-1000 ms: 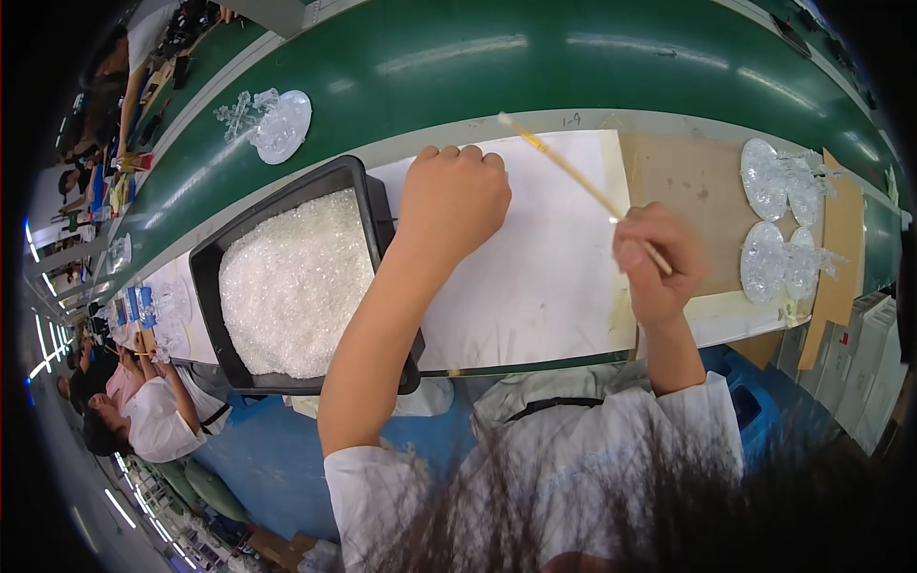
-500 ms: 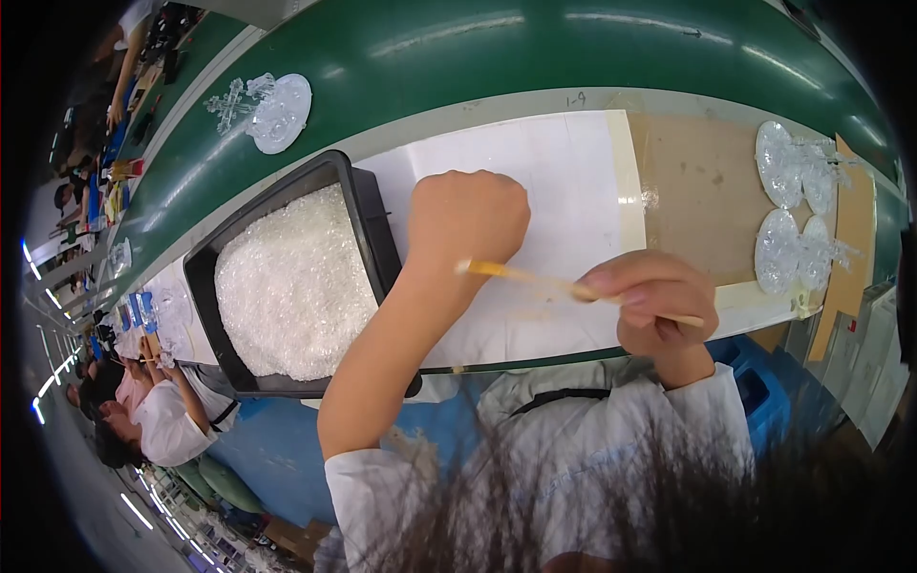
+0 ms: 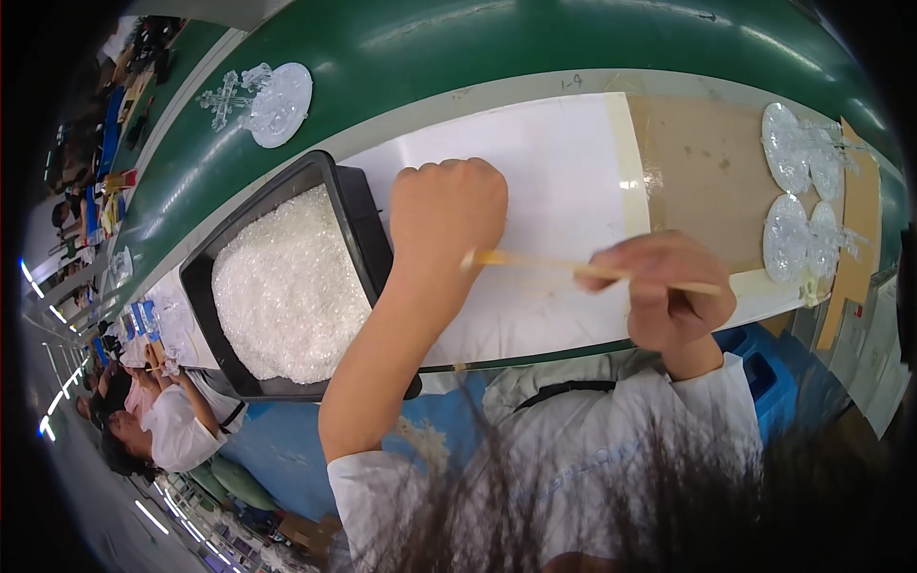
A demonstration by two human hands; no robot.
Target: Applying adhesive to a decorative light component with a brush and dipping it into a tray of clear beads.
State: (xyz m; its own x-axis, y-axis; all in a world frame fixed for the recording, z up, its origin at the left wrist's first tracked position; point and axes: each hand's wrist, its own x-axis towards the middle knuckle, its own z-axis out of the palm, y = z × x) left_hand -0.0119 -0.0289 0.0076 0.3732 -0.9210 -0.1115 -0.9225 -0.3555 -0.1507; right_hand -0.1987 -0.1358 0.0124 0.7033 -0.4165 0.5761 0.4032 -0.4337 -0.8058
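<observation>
Factory workshop, long green worktop, apparently seated workers

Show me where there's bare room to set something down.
The white paper beyond the thin stick is bare between the left hand and the tape strip; so is the brown board from that strip to the clear discs. It's crowded on the left, where the left forearm flanks the black tray of clear grains, and around the right hand.

Left hand: 1; right hand: 1. Pale-tipped stick: 1. Black plastic tray: 1. Clear granules: 1 heap, grains uncountable. Clear oval discs, right end: 4. Clear round disc beyond tray: 1. White sheet: 1.
</observation>
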